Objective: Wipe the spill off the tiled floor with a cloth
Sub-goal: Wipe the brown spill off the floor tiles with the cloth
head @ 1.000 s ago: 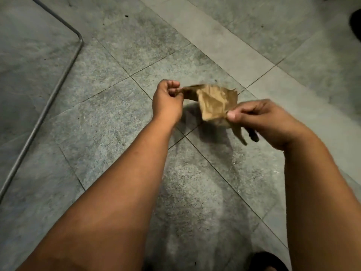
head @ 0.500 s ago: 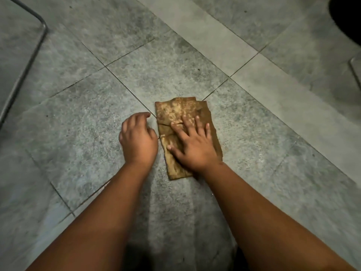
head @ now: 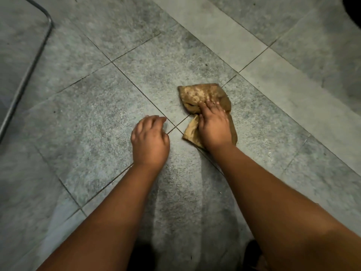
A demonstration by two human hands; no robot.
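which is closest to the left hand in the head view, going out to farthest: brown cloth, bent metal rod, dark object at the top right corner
1. Brown cloth, just to the right of the left hand, under the right hand.
2. Bent metal rod, far off at the left edge.
3. Dark object, top right corner, farthest.

A crumpled brown cloth (head: 203, 95) lies bunched on the grey tiled floor (head: 93, 118), across a grout crossing.
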